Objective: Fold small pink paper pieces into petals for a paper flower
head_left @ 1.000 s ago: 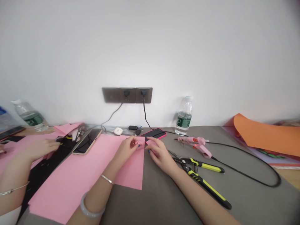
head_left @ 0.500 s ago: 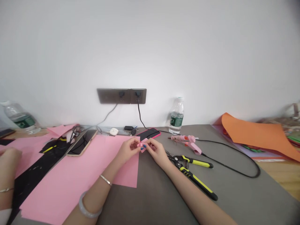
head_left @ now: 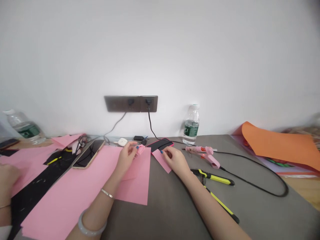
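My left hand (head_left: 127, 156) is closed, pinching a small folded piece of pink paper (head_left: 141, 149) above the large pink sheets. A flat pink paper rectangle (head_left: 162, 162) is between the fingertips of my right hand (head_left: 176, 161), which is closed on its edge. Under my left forearm lie the large pink sheets (head_left: 82, 190). Just behind my right hand is a phone with a pink edge (head_left: 160, 144). My right forearm partly hides yellow-and-black pliers (head_left: 220, 179).
A pink glue gun (head_left: 202, 151) with a black cord lies at right, near a water bottle (head_left: 191, 125). Orange paper (head_left: 280, 143) covers other materials farther right. Another phone (head_left: 88, 154) rests on the pink sheets. At far left is another person's hand (head_left: 8, 180).
My hands have moved apart. The left went left with the small folded paper, while the right moved slightly right with the pink rectangle. The view has shifted a little.
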The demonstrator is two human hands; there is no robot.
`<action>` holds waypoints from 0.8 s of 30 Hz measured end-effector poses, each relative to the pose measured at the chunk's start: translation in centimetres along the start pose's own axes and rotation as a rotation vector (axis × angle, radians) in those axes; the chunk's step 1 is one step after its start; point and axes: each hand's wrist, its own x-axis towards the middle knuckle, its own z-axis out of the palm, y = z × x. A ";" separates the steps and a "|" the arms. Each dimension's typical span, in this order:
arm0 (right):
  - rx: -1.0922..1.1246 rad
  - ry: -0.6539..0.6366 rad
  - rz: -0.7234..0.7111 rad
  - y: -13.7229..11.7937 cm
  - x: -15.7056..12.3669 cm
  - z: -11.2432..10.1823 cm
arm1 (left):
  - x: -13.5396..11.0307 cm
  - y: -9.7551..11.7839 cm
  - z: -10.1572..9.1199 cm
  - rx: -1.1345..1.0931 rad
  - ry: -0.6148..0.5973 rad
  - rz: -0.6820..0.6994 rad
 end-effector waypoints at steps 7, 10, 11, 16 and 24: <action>-0.165 -0.040 0.040 0.2 -0.5 1.4 | 0.8 -0.5 -1.9 0.114 0.126 -0.028; -0.002 -0.024 0.027 0.7 -0.3 1.5 | 1.3 -1.3 -3.2 0.146 0.143 -0.054; 0.068 0.008 0.023 0.9 -0.2 1.4 | 1.4 -1.5 -3.8 0.233 0.164 -0.024; 0.284 0.107 0.132 1.7 0.1 1.0 | 1.0 -2.1 -6.5 0.886 0.320 -0.078; 0.288 0.318 0.132 1.7 -0.1 1.6 | 1.4 -2.9 -7.5 0.625 0.249 -0.055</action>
